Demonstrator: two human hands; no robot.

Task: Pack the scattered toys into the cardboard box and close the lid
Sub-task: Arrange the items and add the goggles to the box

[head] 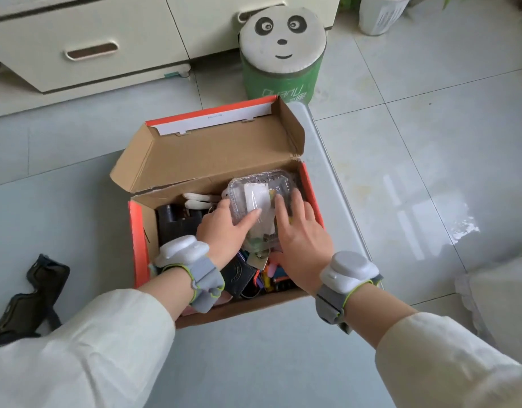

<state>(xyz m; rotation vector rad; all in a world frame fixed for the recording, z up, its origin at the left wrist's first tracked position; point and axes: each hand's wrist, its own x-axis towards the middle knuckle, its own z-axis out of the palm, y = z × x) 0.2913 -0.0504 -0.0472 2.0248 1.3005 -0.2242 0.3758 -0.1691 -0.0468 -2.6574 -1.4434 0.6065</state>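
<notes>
An orange-sided cardboard box (pixel 137 231) stands on a grey mat with its hinged lid (pixel 212 148) folded back. Inside lie several toys: a black block (pixel 177 222) at the left, white pieces (pixel 196 200) at the back, small colourful bits (pixel 271 279) at the front. A clear plastic container (pixel 262 189) rests on top at the right. My left hand (pixel 224 228) holds the container's left edge, thumb on its top. My right hand (pixel 301 237) presses flat on its right side, fingers straight.
A black strap-like item (pixel 30 298) lies on the mat left of the box. A panda-faced green stool (pixel 283 51) stands behind the box, a white drawer cabinet (pixel 86 45) at the back left, a white bin (pixel 383 13) at the back right. Glossy tiles (pixel 430 172) stretch to the right.
</notes>
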